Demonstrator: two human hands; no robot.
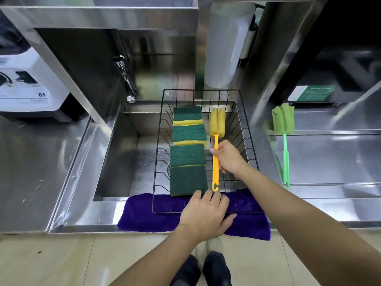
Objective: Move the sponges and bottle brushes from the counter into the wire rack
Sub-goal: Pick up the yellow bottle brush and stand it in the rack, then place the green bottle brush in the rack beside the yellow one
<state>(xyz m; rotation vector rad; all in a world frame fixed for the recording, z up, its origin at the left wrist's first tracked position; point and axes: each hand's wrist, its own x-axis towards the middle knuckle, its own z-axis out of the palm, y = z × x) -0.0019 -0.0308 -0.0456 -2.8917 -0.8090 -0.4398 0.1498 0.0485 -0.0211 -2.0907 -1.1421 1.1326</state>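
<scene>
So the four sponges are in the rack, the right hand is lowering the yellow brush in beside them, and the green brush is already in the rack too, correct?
Not quite. The head view shows the green brush on the counter to the right of the wire rack, not in it. The rest holds: four sponges lie in the rack and the right hand holds the yellow brush beside them.

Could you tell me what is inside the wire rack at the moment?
In the rack: four sponges in a row and a yellow brush, its handle gripped by the right hand. The left hand covers part of the rack's front edge.
</scene>
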